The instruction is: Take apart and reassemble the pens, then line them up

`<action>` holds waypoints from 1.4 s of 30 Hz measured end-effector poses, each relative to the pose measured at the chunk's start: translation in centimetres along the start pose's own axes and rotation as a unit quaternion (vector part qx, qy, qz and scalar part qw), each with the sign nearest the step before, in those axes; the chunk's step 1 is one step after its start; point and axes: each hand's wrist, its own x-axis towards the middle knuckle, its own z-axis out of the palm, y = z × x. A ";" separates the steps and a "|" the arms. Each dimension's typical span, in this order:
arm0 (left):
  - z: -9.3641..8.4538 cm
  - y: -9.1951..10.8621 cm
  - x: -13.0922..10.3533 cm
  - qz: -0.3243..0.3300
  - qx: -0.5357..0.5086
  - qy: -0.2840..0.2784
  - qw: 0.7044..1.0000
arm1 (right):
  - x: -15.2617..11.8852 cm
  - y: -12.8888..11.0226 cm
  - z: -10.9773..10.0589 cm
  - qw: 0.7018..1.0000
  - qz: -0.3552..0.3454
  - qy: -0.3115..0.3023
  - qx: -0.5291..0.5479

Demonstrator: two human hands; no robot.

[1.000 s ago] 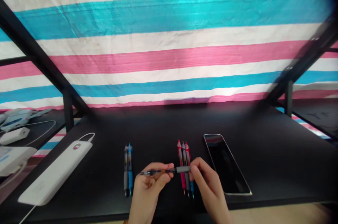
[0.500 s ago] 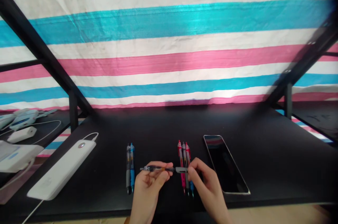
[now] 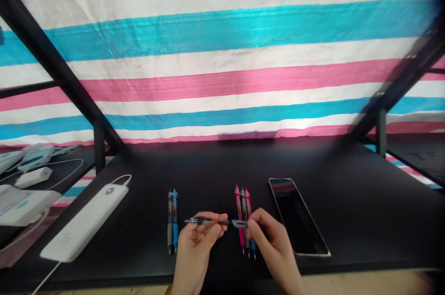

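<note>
A single pen (image 3: 213,222) was held level just above the table (image 3: 347,202), near its front edge, with its long axis running from left to right across the view. The left hand (image 3: 198,239) was closed on the clear barrel end, and the right hand (image 3: 269,239) was pinched on the grey grip end, so both hands were equally near, one at each end. The two halves seemed to be slightly parted in the middle, though this was too small to be told surely. A pair of pens (image 3: 172,221) was laid just left of the left hand, three pens (image 3: 243,202) were laid under the held pen, and a phone (image 3: 299,216) was placed beside the right hand.
</note>
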 end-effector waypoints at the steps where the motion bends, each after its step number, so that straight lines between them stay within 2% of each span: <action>1: 0.0 0.0 0.0 0.000 0.000 -0.001 1.000 | 0.0 0.0 0.0 1.000 0.000 0.003 -0.002; 7: 0.4 0.3 -0.2 -0.005 -0.009 0.006 1.000 | 0.1 0.6 0.0 1.000 -0.010 0.002 -0.006; 10: 0.5 0.5 -0.3 -0.003 -0.032 0.013 0.999 | 0.1 0.9 -0.1 1.000 -0.008 0.022 0.002; 17: 0.4 0.1 0.5 0.030 -0.079 0.030 0.996 | 0.0 1.1 -0.6 0.994 0.009 0.065 0.091; 25: -0.1 -0.1 0.6 0.021 -0.127 0.068 0.989 | 0.2 2.1 -1.0 0.969 -0.011 0.132 0.210; 31: 0.1 0.2 0.5 0.022 -0.122 0.043 0.991 | 0.2 1.7 -0.9 0.954 -0.015 0.154 0.256; 42: -0.1 0.1 0.3 0.051 -0.083 -0.008 0.995 | 0.1 1.7 -0.9 0.957 -0.020 0.139 0.254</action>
